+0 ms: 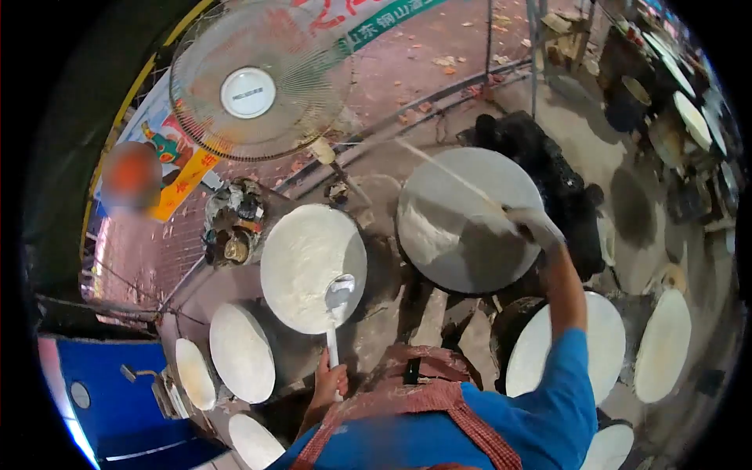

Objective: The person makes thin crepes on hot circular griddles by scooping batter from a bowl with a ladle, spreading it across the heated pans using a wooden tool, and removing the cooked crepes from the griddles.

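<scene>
Nearest us, red checked apron (486,439) over blue shirt. Landmark for these notes: the big grey griddle (489,262).

Left hand (332,376), nearer us and to the left of the griddle: fingers closed round the handle of a ladle (332,333). Ladle head at the near edge of the white batter in a round pan (301,243), just left of the griddle. Pan depth, we cannot tell.

Right hand (535,227), over the griddle's right side: closed on a long thin stick (458,178), which slants away left past the far rim. Whitish patch (427,235) on the griddle's left part, the rest grey, partly in shadow.

Pale discs (243,352) to the near left of the griddle, more to the near right. Black lumps (552,168) piled along its far right side. Farther off, left of the griddle: round fan (248,92), then a coloured banner (188,180).
</scene>
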The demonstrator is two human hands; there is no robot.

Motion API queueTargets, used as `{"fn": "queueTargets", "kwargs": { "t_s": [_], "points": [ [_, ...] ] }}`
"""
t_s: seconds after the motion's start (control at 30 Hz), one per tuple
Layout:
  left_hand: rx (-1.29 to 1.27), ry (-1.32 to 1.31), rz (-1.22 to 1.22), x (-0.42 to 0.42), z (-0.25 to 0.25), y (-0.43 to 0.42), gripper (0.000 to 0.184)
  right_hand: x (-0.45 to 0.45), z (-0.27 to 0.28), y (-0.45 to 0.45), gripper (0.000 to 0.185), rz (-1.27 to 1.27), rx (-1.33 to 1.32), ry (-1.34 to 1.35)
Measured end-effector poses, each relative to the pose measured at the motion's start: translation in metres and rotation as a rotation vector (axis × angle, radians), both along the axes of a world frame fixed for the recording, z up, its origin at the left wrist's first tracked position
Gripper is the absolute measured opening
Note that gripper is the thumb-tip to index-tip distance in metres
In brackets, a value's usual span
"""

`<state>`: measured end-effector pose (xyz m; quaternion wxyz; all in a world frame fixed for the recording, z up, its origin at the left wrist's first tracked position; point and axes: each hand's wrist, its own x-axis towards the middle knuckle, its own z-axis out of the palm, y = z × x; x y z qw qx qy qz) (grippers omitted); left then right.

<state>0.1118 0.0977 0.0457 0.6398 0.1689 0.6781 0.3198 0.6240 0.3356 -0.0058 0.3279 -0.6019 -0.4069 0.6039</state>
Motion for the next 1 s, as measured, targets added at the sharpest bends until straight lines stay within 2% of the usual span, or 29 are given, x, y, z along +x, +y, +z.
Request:
{"fn": "queueTargets", "kwargs": {
  "t_s": [0.03,0.07,0.17,0.2,0.27,0.3,0.37,0.4,0.43,0.47,0.5,0.53,0.6,0.63,0.67,0.77,0.8,0.9,0.93,1.0],
  "points": [
    [-0.007,0.005,0.012,-0.003,-0.001,-0.001,0.074,-0.014,0.002,0.017,0.026,-0.021,0.041,-0.044],
    [0.009,0.024,0.007,-0.005,0.0,-0.001,0.074,-0.036,0.041,0.018,0.026,0.072,0.08,-0.202],
    [0.053,0.036,0.002,-0.021,0.006,-0.013,0.07,-0.02,-0.004,-0.008,0.024,0.251,0.068,-0.162],
    [0.068,0.034,-0.039,-0.03,0.007,-0.014,0.069,-0.012,-0.001,-0.035,0.022,0.196,-0.137,-0.166],
    [0.089,0.024,-0.094,-0.045,0.008,-0.011,0.068,0.014,0.014,-0.099,0.017,0.183,-0.328,-0.174],
    [0.113,0.062,-0.122,-0.051,0.013,-0.008,0.065,-0.01,0.08,-0.142,0.018,0.219,-0.202,-0.226],
    [0.1,-0.003,-0.135,-0.072,0.011,-0.004,0.066,0.005,0.071,-0.239,0.033,0.001,-0.292,-0.398],
    [0.073,-0.016,-0.15,-0.083,0.009,0.001,0.068,0.009,0.071,-0.288,0.036,-0.09,-0.376,-0.251],
    [0.072,0.021,-0.192,-0.098,-0.008,0.002,0.071,0.005,0.055,-0.344,0.037,-0.201,-0.249,-0.19],
    [0.072,0.049,-0.228,-0.115,-0.023,-0.002,0.072,-0.028,0.049,-0.368,0.039,-0.48,-0.4,-0.141],
    [0.042,-0.028,-0.221,-0.122,-0.016,-0.005,0.073,-0.056,0.023,-0.394,0.041,-0.551,-0.321,-0.157],
    [0.03,-0.101,-0.212,-0.124,-0.005,0.001,0.074,-0.097,-0.002,-0.395,0.044,-0.604,-0.289,-0.205],
    [0.004,-0.112,-0.234,-0.133,0.001,0.0,0.074,-0.205,-0.038,-0.346,0.038,-0.752,0.106,-0.062],
    [0.026,-0.182,-0.188,-0.138,0.002,-0.006,0.073,-0.247,-0.025,-0.315,0.037,-0.703,0.031,-0.172],
    [0.053,-0.166,-0.223,-0.139,0.008,-0.009,0.07,-0.284,-0.039,-0.288,0.035,-0.757,0.0,-0.074],
    [0.071,-0.205,-0.213,-0.151,0.022,-0.025,0.068,-0.329,-0.076,-0.232,0.038,-0.426,0.179,-0.773],
    [0.083,-0.217,-0.234,-0.155,0.025,-0.029,0.067,-0.325,-0.073,-0.235,0.035,-0.373,0.115,-0.908],
    [0.052,-0.246,-0.219,-0.163,0.028,-0.041,0.066,-0.312,-0.026,-0.285,0.029,-0.43,0.043,-1.117],
    [0.033,-0.248,-0.2,-0.167,0.028,-0.047,0.065,-0.299,-0.031,-0.304,0.033,-0.435,0.03,-1.18],
    [0.018,-0.28,-0.172,-0.175,0.019,-0.048,0.064,-0.295,-0.038,-0.309,0.037,-0.836,0.143,-0.384]
  ]
}}
